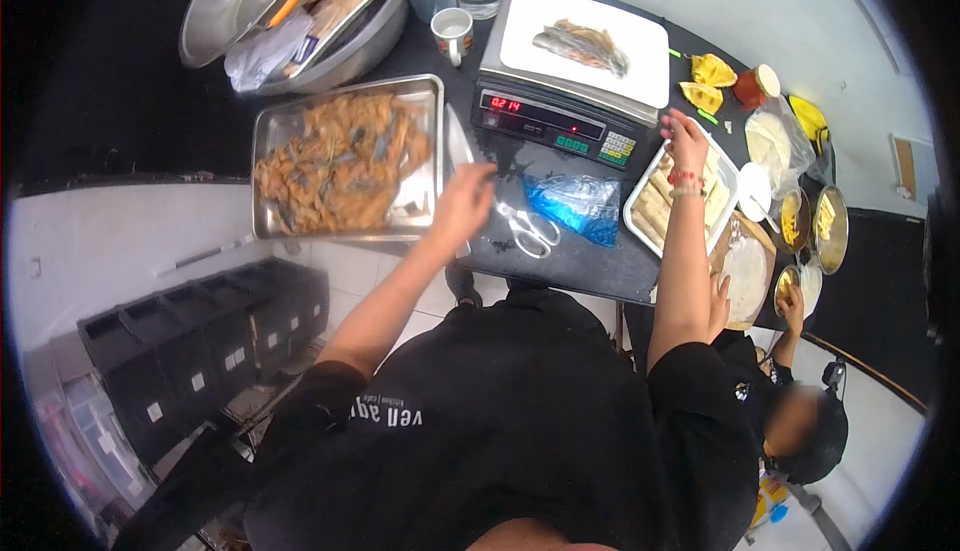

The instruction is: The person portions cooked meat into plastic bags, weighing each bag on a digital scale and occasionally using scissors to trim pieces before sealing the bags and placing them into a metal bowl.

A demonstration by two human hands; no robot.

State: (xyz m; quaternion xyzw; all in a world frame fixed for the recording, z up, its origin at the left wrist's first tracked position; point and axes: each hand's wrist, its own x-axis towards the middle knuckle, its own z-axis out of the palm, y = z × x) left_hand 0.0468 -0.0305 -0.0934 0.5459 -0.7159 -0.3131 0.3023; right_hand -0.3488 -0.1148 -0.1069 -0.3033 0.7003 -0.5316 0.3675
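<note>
My left hand [466,198] is slightly blurred, over a knife [459,137] beside a metal tray [349,236] of brown, sauce-coated pieces that look like fish or meat. Whether its curled fingers hold anything cannot be seen. My right hand [685,142], beaded bracelets at its wrist, hovers by the right corner of a digital scale [555,120], fingers apart and holding nothing visible. On the scale, a white tray [517,41] bears a small pile of grey-skinned pieces [581,47]. Below my right forearm stands a white container [637,210] of pale rolls [656,202]. White-handled scissors [529,228] lie beside a blue plastic bag [577,202].
A mug [452,30] and a large metal basin [352,63] of packages stand at the back left. To my right, a co-worker [795,416] has one hand by a wooden board [750,273] with a round wrapper and another at a small bowl [786,288].
</note>
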